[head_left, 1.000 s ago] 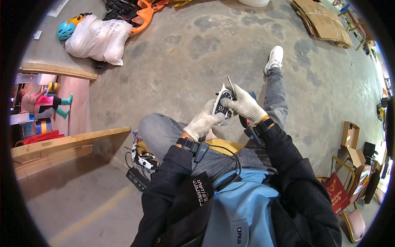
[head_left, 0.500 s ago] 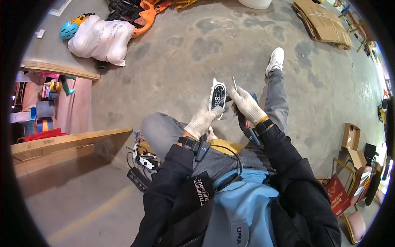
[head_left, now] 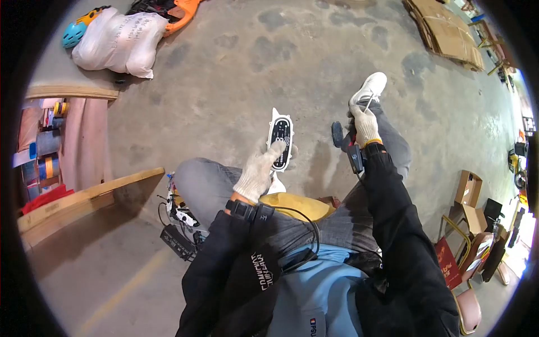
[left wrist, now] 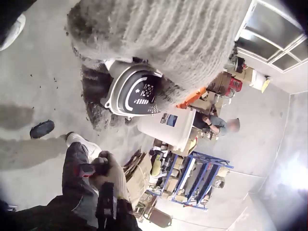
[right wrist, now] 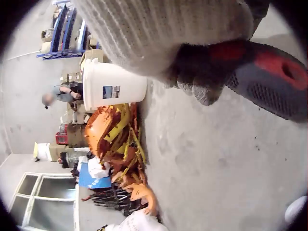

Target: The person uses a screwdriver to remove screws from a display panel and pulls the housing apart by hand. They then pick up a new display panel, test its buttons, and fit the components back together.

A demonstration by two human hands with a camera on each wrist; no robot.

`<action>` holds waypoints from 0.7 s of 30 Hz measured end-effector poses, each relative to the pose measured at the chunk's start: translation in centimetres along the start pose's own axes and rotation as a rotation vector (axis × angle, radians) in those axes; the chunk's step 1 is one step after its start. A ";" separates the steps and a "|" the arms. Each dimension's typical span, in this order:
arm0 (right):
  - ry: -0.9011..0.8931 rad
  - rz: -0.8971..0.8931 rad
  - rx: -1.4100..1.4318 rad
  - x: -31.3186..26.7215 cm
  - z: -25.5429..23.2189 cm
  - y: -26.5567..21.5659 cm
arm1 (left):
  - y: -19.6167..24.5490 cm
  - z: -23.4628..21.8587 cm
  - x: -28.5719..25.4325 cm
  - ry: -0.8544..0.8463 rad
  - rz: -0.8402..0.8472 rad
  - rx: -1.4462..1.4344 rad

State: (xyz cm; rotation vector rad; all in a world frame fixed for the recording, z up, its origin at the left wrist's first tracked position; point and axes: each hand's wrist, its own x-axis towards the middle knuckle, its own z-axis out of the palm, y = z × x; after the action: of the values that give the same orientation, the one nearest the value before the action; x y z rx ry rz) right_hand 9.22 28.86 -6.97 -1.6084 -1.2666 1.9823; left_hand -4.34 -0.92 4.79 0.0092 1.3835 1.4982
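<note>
A white-rimmed device with a black display panel point(head_left: 280, 135) is gripped by my gloved left hand point(head_left: 259, 169), thumb on its face. The left wrist view shows the lit panel point(left wrist: 143, 91) beneath the knitted glove point(left wrist: 159, 38). My gloved right hand point(head_left: 366, 124), well off to the right near the white shoe point(head_left: 371, 87), grips a tool with a thin metal shaft point(head_left: 369, 103). In the right wrist view the red and black handle point(right wrist: 269, 72) sticks out of the gloved fist point(right wrist: 159, 43). The tool's tip is hidden in the wrist views.
A yellow object point(head_left: 300, 205) lies between the legs. Wires and a black box point(head_left: 177, 241) are beside a wooden board point(head_left: 95, 196) on the left. A white sack point(head_left: 120, 42) sits at upper left, flattened cardboard point(head_left: 446, 33) at upper right, an open box point(head_left: 467, 188) at right.
My right hand has moved away from the device, rightward toward the shoe, carrying the tool. My left hand still holds the device, now slightly further left. The head view has shifted.
</note>
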 end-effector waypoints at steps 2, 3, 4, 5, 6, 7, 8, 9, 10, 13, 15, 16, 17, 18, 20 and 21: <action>0.048 0.027 -0.068 3.3 -0.8 3.1 | -0.4 -0.1 0.8 -0.010 -0.015 0.004; 0.072 0.031 -0.123 4.8 -1.3 4.8 | -0.4 0.1 1.3 0.022 -0.031 0.037; 0.092 0.041 -0.185 5.9 -1.9 6.1 | -0.2 0.3 1.8 0.023 -0.063 0.036; 0.103 0.071 -0.200 6.8 -2.2 7.7 | 0.0 0.1 2.2 -0.001 -0.091 -0.001; 0.105 0.096 -0.206 8.0 -2.3 9.2 | 0.2 0.1 2.8 -0.022 -0.115 -0.037; 0.151 0.084 -0.286 10.2 -3.0 12.4 | 0.0 0.6 3.2 0.022 -0.112 -0.044; 0.194 0.072 -0.365 10.2 -2.2 12.4 | 0.0 0.7 3.5 0.031 -0.133 -0.044; 0.166 0.178 -0.377 10.1 -2.1 12.3 | 0.2 0.8 3.7 0.065 -0.203 -0.059; 0.165 0.206 -0.383 11.6 -2.4 13.8 | 0.3 0.9 4.0 0.099 -0.273 -0.076; 0.125 0.169 -0.843 16.5 -3.1 19.5 | 0.3 0.9 5.5 0.126 -0.285 -0.077; 0.192 0.147 -0.966 16.3 -2.5 20.2 | 1.0 1.3 5.8 0.159 -0.348 -0.077; 0.263 0.095 -1.081 15.8 -1.6 19.1 | 0.9 1.4 6.1 0.171 -0.369 -0.076; 0.227 0.235 -1.092 15.3 -0.9 17.6 | 0.8 1.2 6.4 0.177 -0.375 -0.083; 0.218 0.257 -1.093 15.1 -0.7 17.9 | 0.6 1.0 6.4 0.182 -0.381 -0.090; 0.282 0.314 -1.115 15.0 -0.8 19.6 | 0.0 0.6 6.8 0.176 -0.411 -0.123; 0.315 0.236 -1.154 14.6 -0.8 20.4 | -0.1 0.7 7.0 0.183 -0.418 -0.133</action>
State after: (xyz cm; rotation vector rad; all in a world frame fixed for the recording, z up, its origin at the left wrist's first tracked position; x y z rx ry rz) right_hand 11.00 27.62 -31.99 -2.4753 -2.3422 0.9342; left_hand -6.98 4.23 0.72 -0.4834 1.3262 1.2545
